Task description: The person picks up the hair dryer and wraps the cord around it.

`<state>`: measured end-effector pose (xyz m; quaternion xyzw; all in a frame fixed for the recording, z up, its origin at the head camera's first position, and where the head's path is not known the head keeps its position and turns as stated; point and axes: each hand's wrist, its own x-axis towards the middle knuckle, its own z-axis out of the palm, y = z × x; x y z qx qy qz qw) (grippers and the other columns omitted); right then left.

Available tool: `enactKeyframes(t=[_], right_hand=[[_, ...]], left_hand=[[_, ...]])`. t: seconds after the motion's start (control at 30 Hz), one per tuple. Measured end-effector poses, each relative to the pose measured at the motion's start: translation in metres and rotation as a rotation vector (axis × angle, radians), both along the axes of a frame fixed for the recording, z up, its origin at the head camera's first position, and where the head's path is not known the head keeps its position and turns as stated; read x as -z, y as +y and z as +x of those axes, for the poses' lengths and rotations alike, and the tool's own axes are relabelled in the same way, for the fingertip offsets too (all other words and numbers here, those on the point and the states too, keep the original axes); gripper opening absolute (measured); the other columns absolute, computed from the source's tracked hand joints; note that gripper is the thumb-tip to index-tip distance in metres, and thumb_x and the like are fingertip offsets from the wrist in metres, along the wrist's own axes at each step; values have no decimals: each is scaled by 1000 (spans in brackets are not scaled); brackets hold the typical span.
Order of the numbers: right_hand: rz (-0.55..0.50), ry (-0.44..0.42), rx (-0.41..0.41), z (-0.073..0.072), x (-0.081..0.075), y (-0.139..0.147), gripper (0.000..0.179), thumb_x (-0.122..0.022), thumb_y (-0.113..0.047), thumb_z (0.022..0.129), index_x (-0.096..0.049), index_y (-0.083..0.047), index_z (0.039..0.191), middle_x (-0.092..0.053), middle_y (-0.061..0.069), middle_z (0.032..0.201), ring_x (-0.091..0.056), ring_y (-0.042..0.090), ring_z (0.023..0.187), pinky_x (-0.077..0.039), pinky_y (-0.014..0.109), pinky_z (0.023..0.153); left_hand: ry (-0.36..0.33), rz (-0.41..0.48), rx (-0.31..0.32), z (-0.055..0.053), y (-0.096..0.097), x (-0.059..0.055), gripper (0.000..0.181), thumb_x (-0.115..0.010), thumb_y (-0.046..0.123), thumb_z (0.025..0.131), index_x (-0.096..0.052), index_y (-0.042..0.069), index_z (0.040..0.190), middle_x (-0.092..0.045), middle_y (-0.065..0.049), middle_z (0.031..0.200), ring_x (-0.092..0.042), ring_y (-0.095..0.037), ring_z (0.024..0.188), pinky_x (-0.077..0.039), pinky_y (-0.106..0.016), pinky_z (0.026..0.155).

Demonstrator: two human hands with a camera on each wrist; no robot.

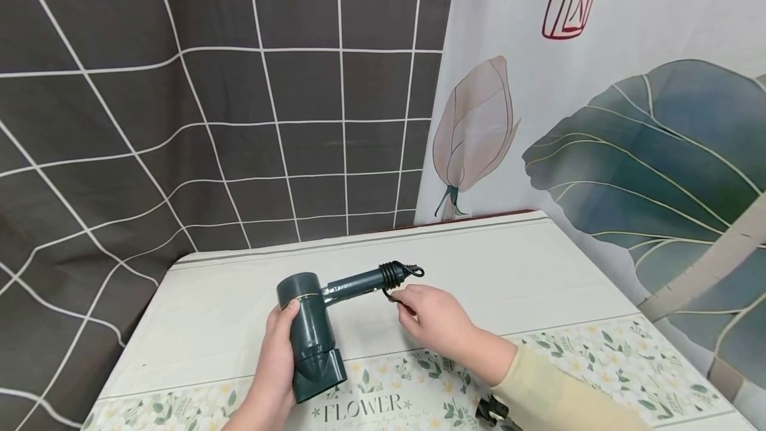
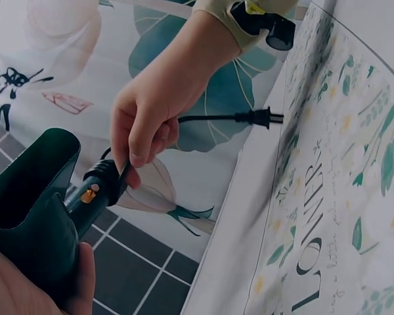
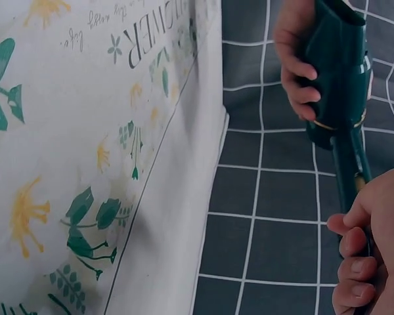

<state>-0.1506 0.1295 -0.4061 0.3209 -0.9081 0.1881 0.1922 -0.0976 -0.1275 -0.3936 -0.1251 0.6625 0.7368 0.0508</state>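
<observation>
My left hand grips the barrel of a dark green hair dryer, holding it over the table with its flat nozzle toward me. The handle points right. Round the handle's end a black cord is wound in several loops. Thumb and fingers of my right hand pinch the cord just beside those loops. In the left wrist view, a length of cord with a two-pin plug sticks out from behind the right hand. The right wrist view shows the left fingers wrapped on the barrel.
A white tablecloth with a printed floral band and the word FLOWER covers the table. Behind it hangs a dark grid-patterned curtain, and a white flower-printed curtain hangs at the right. A small black device sits at my right sleeve.
</observation>
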Motion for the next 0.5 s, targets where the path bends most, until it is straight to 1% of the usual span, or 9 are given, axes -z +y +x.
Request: enactKeyframes(t=[0.23,0.5], right_hand=[[-44,-12,-3,4,-4,1,16,-65,-10,92,-72,-13,106,-58,-11,80,-49,0,67,-45,22,59],[-41,-27,-2,4,-6,1,14,-66,-12,94,-73,-13,106,-55,-12,79,-44,0,64,-42,21,56]], left_hand=[[-15,-6,-12,-3,-2,2,80,-37,64,100,-9,18,157,-47,-8,124,-53,-21,104,-43,-35,86],[-9,-20,0,-4,-4,5,81,-38,64,100,-6,17,158,-47,-10,126,-54,-21,104,-44,-35,86]])
